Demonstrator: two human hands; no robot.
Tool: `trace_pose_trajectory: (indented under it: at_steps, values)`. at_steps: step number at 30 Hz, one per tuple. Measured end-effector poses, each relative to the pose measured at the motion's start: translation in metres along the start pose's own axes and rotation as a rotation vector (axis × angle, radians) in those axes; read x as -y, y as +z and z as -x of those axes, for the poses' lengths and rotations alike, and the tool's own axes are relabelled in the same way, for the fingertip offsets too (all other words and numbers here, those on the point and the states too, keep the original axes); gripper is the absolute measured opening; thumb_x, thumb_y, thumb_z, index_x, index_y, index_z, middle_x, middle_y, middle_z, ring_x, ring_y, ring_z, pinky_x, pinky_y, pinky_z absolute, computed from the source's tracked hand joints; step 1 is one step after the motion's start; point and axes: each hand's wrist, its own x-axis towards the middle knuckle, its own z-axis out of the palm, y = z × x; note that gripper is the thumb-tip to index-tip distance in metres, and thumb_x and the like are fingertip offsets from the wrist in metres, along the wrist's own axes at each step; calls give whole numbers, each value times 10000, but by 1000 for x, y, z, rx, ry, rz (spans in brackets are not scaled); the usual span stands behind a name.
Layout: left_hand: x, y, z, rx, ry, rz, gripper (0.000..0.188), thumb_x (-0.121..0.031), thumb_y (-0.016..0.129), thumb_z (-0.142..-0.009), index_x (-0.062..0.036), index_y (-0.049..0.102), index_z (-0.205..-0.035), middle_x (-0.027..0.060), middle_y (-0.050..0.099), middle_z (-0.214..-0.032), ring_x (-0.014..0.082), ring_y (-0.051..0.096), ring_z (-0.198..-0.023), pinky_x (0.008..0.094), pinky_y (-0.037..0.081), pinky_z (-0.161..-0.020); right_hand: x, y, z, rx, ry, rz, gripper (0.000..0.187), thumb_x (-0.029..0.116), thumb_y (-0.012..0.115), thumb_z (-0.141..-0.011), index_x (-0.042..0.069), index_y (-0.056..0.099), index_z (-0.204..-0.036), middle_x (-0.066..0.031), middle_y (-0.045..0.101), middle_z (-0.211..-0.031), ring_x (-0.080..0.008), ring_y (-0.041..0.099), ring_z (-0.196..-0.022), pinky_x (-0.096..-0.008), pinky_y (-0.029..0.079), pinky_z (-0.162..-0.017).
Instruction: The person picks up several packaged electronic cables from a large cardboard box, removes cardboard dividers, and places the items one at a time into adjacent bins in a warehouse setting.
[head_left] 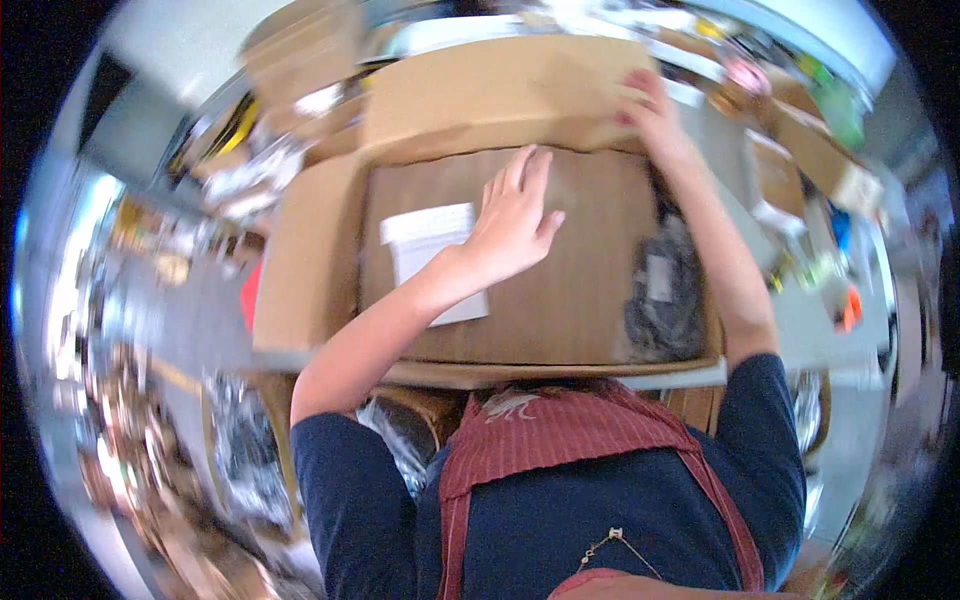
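A large open cardboard box (305, 260) stands in front of me, its far flap (480, 90) raised. Inside lies a flat brown cardboard sheet (570, 290) with white paper (435, 235) on its left half. My left hand (508, 222) is open above the sheet, fingers stretched away from me and overlapping the paper's edge; whether it touches the sheet I cannot tell. My right hand (655, 118) is at the right end of the far flap, its fingers curled at the edge and slightly blurred. Dark items in clear plastic (665, 295) fill the box's right side.
Another open cardboard carton (305, 60) stands behind on the left. At the right are a grey tabletop (815, 335), small cartons (775, 170) and an orange item (850, 310). Plastic-wrapped goods (245, 440) sit low on the left. The surroundings are blurred.
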Motion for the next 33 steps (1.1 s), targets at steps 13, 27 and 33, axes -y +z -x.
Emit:
trace_pose_trajectory:
  at_steps: [13,27,33]
  values:
    - [-86,164,-93,341,-340,53,425,-378,515,-935,-21,728,-1024,162,480,-1295,348,356,-1213,500,249,-1040,1,-7,1,-66,-50,-144,354,27,588,-870,-11,501,-1212,-120,628,-1111,-143,622,-643,-275,530,-569]
    - [-78,77,-40,470,-467,1393,216,-12,607,-655,-15,630,-870,33,635,-800,134,585,-747,250,447,-699,11,-11,-4,-109,-20,-347,362,64,626,-836,-19,534,-1176,-113,663,-1020,-169,626,-621,-282,517,-572]
    - [-84,55,-32,455,-736,1751,305,-281,622,-904,-26,610,-1071,74,663,-929,174,635,-867,292,483,-803,20,5,11,-54,7,-312,362,125,639,-879,-9,512,-1190,-117,660,-955,-173,610,-606,-285,486,-548]
